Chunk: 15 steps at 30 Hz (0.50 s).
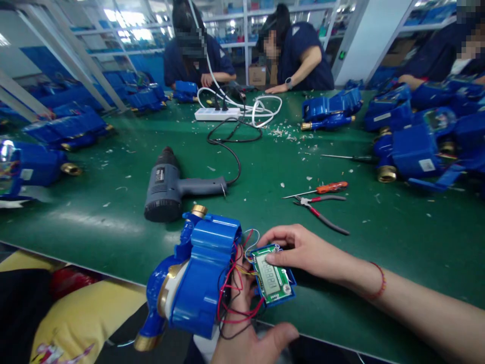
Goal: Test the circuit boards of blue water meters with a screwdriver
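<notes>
Closest to me, at the near edge of the green table [113,222], my left hand [246,338] comes up from below and supports the blue water meter [197,283] from underneath, with the thumb stretched out to the right; I cannot tell how tightly its fingers close, because the meter and the wires [231,298] hide them. The meter lies tilted, its brass ends pointing up and down. Red and black wires run from its open side to a green circuit board [273,275] with a display, just beside it on the right. My right hand [303,250] rests on this board, fingers pressed together on its top edge and fingertip on the display.

Further away lie a grey heat gun [170,187], then pliers [320,210] and an orange screwdriver [322,189]. Beyond them is a white power strip [215,114] with cables. Many blue meters are heaped at both sides, and people in dark blue sit at the far edge.
</notes>
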### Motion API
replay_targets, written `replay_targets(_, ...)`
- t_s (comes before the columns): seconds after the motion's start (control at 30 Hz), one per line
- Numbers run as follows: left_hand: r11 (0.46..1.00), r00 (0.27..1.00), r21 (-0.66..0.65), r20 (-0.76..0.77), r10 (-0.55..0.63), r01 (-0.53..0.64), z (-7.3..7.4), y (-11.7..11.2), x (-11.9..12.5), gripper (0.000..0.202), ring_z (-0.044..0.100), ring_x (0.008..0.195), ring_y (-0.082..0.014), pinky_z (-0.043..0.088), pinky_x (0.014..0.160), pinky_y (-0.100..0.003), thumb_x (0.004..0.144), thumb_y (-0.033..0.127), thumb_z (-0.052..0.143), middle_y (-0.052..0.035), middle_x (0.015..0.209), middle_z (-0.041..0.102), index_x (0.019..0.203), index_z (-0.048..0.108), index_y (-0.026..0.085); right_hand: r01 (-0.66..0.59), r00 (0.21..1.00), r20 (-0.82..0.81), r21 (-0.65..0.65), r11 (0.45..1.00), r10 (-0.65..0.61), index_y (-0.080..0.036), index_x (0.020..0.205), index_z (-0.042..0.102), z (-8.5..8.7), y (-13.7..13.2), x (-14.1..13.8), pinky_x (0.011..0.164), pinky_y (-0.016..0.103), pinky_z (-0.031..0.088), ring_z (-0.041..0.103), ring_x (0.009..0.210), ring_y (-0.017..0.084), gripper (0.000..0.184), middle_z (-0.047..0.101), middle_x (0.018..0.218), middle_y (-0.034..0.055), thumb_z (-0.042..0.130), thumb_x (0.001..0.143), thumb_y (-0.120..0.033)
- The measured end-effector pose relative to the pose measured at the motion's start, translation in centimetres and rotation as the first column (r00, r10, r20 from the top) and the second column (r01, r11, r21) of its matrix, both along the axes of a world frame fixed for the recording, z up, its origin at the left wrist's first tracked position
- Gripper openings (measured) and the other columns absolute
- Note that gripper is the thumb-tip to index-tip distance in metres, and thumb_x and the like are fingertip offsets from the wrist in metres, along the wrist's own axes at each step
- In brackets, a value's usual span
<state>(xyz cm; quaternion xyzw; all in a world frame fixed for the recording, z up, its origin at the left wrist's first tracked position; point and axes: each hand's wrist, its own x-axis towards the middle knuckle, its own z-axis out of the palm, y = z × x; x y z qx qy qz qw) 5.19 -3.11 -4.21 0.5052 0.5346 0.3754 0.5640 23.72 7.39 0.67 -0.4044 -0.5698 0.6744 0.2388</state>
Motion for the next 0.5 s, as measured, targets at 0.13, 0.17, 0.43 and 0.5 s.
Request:
replay_targets(0.13,0.993,0.977,-0.110,0.214,-0.012,0.037,1.7,2.0,0.3,0.110,0.035,0.143,-0.0297,0.037,0.115,-0.045,0.067,0.022,0.080,-0.0100,0.152,0.042,0.151,0.011,0.034,0.035,0.998,0.042,0.112,0.993,-0.040,-0.015,0.104,0.065,0.2,-0.5,-0.8,0.073,0.027,0.049,0.060,0.086,0.015,0.026,0.066,0.097,0.0037,0.064,0.085,-0.033)
replay_targets(0.17,0.990,0.963,-0.138,0.269,0.000,0.038,2.2,2.3,0.4,0.110,0.038,0.142,-0.0280,0.041,0.112,-0.042,0.067,0.019,0.079,-0.0088,0.152,0.043,0.151,0.010,0.035,0.031,0.998,0.050,0.139,0.990,-0.038,-0.016,0.107,0.064,0.4,-0.6,-0.8,0.077,0.029,0.050,0.061,0.090,0.017,0.027,0.066,0.101,0.0042,0.063,0.085,-0.032)
replay_targets(0.43,0.984,0.911,-0.169,0.394,0.121,-0.058,3.1,2.5,1.4,0.090,0.062,0.120,-0.0234,0.057,0.091,-0.030,0.071,0.013,0.074,-0.0063,0.150,0.046,0.145,0.027,0.035,-0.142,0.975,0.221,0.528,0.837,0.025,-0.031,0.150,0.020,1.5,-4.2,1.4,0.116,0.032,0.029,0.026,0.142,0.019,0.074,0.025,0.155,0.0025,0.064,0.090,-0.032)
replay_targets(0.5,0.986,0.913,-0.143,0.386,0.130,-0.079,2.9,2.4,1.6,0.087,0.061,0.120,-0.0241,0.058,0.089,-0.029,0.069,0.012,0.074,-0.0051,0.156,0.038,0.142,0.032,0.036,-0.187,0.951,0.309,0.601,0.777,-0.010,-0.031,0.151,0.012,1.2,-5.0,1.4,0.117,0.032,0.027,0.023,0.143,0.018,0.085,0.022,0.156,0.0032,0.067,0.087,-0.032)
